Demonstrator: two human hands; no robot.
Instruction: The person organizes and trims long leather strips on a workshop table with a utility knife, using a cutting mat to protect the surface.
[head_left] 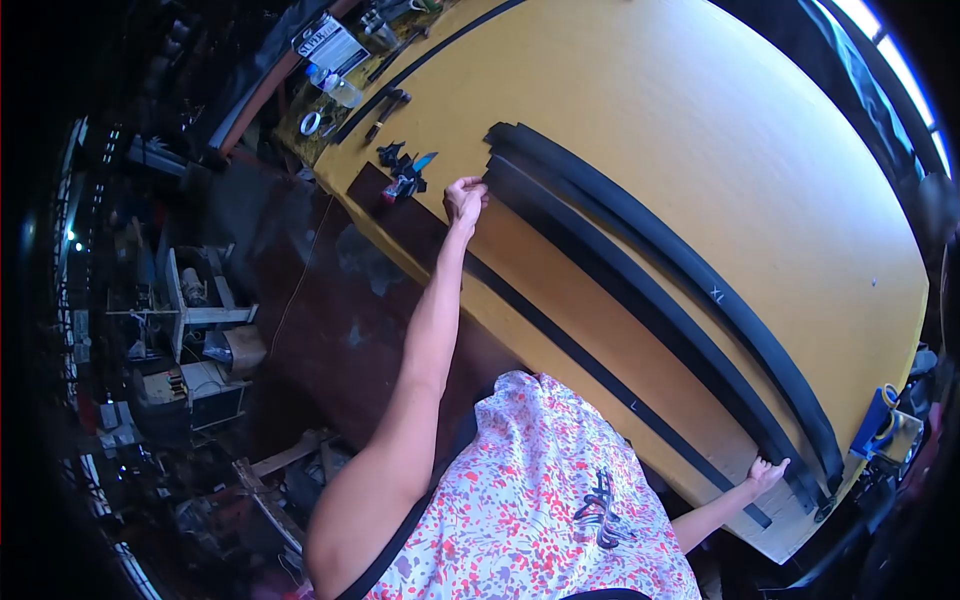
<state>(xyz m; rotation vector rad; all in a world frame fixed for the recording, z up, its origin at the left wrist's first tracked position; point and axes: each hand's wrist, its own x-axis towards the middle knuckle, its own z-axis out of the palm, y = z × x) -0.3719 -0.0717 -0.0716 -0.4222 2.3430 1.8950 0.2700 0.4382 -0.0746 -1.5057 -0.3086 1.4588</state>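
Note:
My left hand (466,203) is closed in a pinch at the left end of a long black strip (620,275), right at its near edge. Down at the strip's right end, my right hand (768,475) touches the near edge, thumb and a finger spread apart. Another curved black strip (716,292), marked "XL" in white, lies alongside on the far side. Closer to my body runs a narrower black strip (580,358) marked "L". Between it and the held strip shows a brown band (600,300) of the surface.
The yellow tabletop (780,150) holds a hammer (388,115), a cluster of dark clips (405,172), a tape roll (311,123), a bottle (342,92) and a white labelled box (330,45). A blue tool (880,415) sits at the right edge. Wooden frames (200,300) stand left.

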